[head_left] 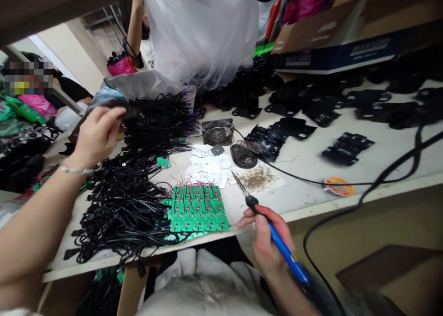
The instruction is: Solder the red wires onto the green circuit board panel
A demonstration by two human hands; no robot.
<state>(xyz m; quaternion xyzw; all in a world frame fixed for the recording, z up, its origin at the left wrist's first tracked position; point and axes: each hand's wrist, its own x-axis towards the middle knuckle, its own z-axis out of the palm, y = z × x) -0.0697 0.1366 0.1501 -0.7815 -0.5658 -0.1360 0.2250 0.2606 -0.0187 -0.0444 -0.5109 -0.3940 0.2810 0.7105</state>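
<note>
My right hand (272, 242) grips a blue soldering iron (284, 244), its tip pointing up and left over the table, beside a paper with brown crumbs (259, 180). At the left, my left hand (98, 134) is raised by the upper pile of black cables (155, 122), fingers pinched together. Something dark at those fingertips blends into the cables, so I cannot make out what is held. Between the hands lies a green circuit board panel (199, 210) with thin red and black wires standing along it. A second heap of black cables (128, 214) lies left of the panel.
A small fan (218, 132) stands behind white paper pieces (207, 166). Next to it is a dark soldering stand (244, 156). Black casings (348, 148), an orange-labelled roll (338, 187) and a loose black cord (363, 200) are at right. A person (136, 34) is beyond a large plastic bag (204, 30).
</note>
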